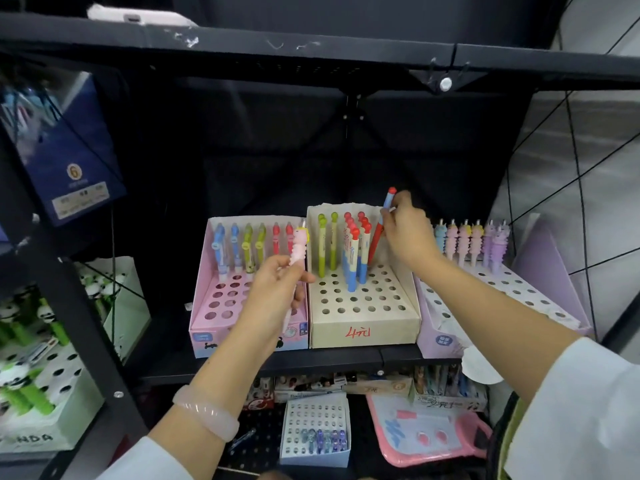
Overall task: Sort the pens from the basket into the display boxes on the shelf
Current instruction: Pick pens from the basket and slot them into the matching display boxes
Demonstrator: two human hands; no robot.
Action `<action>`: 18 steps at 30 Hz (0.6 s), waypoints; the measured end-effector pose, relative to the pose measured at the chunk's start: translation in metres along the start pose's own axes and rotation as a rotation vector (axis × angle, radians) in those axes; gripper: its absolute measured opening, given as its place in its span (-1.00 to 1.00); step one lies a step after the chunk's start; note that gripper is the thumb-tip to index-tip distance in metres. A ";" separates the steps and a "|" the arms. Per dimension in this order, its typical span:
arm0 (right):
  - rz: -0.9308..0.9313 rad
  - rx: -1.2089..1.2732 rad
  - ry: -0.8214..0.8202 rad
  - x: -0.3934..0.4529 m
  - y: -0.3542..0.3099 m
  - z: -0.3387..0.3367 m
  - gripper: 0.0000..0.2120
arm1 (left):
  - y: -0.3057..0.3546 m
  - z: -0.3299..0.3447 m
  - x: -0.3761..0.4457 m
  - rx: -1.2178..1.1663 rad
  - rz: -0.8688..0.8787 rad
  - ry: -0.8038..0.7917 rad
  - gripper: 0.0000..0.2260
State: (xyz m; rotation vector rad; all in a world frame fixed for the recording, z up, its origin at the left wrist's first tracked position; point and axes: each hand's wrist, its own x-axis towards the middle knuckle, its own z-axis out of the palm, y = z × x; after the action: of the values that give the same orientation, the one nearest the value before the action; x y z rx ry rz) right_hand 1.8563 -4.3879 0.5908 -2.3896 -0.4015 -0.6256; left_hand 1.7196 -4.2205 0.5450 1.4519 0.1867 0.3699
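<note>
Three display boxes stand side by side on the black shelf: a pink box [214, 317], a cream box [363, 327] and a lilac box [436, 337]. My right hand [407, 233] pinches a red and blue pen [379, 230] over the right back corner of the cream box, its tip down among the holes. My left hand [273, 289] grips a pale pink character pen [297, 251] upright in front of the pink box. Green and red-capped pens stand in the cream box. The basket is not in view.
Pastel character pens [471, 244] fill the lilac box's back row. Green panda pens [20, 386] stand in a white box on the left rack. Below the shelf sit a small white box [313, 459] and a pink tray [429, 459]. A dark blue box [72, 157] hangs at upper left.
</note>
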 end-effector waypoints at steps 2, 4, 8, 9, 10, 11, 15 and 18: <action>-0.036 -0.041 -0.016 0.004 0.000 0.002 -0.75 | -0.001 0.001 0.001 0.000 -0.015 0.006 -0.80; -0.055 -0.081 -0.022 0.006 0.002 0.002 -0.73 | -0.001 0.002 0.001 0.007 -0.022 0.006 -0.82; -0.052 -0.116 -0.037 0.009 0.006 0.003 -0.72 | -0.001 0.008 0.002 0.006 -0.013 0.019 -0.91; -0.051 -0.123 -0.059 0.010 0.005 0.003 -0.73 | -0.001 0.010 0.002 0.012 -0.011 0.019 -0.91; -0.052 -0.129 -0.091 0.011 0.004 0.002 -0.74 | -0.001 0.012 0.003 0.016 -0.010 0.015 -0.92; -0.056 -0.140 -0.130 0.012 0.002 0.003 -0.75 | -0.002 0.015 0.003 0.012 -0.011 0.011 -0.92; -0.044 -0.311 -0.273 0.005 -0.003 0.012 -0.81 | -0.003 0.021 0.002 -0.032 -0.011 0.011 -0.91; 0.007 -0.352 -0.340 -0.001 -0.005 0.018 -0.81 | -0.002 0.019 0.000 -0.028 -0.001 0.009 -0.91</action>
State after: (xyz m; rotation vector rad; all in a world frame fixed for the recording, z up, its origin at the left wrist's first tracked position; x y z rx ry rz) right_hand 1.8593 -4.3726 0.5807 -2.8449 -0.4563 -0.3013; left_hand 1.7262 -4.2388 0.5450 1.4228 0.1894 0.3770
